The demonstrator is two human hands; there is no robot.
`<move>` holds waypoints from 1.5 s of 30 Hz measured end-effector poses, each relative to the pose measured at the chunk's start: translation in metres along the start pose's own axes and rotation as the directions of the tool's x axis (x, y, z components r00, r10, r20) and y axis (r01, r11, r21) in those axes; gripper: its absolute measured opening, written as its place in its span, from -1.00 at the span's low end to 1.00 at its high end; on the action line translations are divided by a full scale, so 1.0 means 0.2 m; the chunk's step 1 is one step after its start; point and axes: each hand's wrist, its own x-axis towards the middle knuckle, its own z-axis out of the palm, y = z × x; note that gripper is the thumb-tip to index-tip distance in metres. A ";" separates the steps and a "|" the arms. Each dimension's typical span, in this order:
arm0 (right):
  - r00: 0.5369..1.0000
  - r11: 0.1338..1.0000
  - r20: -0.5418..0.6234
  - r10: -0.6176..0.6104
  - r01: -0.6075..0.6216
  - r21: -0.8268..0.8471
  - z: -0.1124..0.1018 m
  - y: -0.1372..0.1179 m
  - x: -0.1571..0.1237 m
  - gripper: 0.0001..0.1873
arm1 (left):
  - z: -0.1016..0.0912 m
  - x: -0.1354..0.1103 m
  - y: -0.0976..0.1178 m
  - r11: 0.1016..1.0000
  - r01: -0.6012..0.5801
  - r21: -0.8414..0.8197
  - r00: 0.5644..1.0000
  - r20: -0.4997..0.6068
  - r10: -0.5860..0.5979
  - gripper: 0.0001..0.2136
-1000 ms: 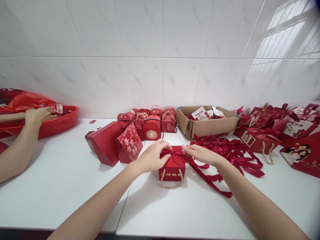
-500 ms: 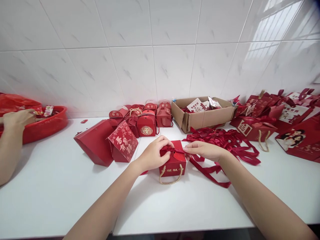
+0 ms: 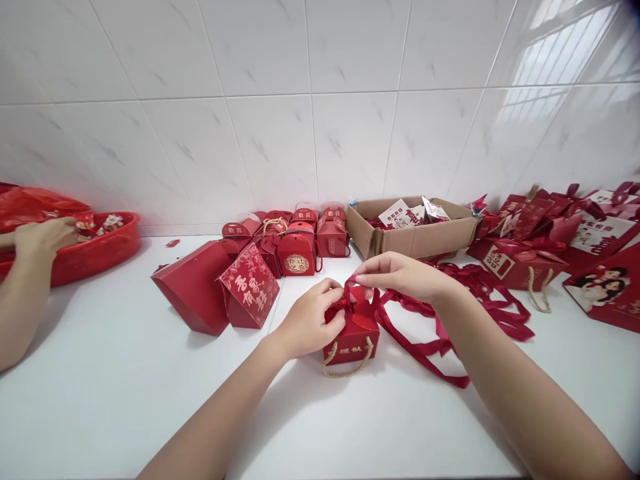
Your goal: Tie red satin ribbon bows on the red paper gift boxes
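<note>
One small red box (image 3: 356, 337) with a rope handle (image 3: 344, 375) stands midway between near and far edges of the desk (image 3: 400, 420); my left hand (image 3: 311, 315) has fingers closed on the red ribbon (image 3: 347, 292) over its top, and my right hand (image 3: 403, 275) pinches that ribbon higher up. Toward the far edge, I list one cardboard carton (image 3: 425, 241) and one cluster of boxes (image 3: 296, 248).

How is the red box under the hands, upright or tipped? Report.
Upright: the red box sits on the table, gold lettering right way up.
</note>
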 end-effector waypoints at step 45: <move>0.986 0.953 -0.149 0.068 -0.108 -0.282 -0.02 -0.04 -0.11 -0.65 | -0.01 0.11 0.05 0.985 0.094 -0.143 0.919 -0.368 -0.141 -0.84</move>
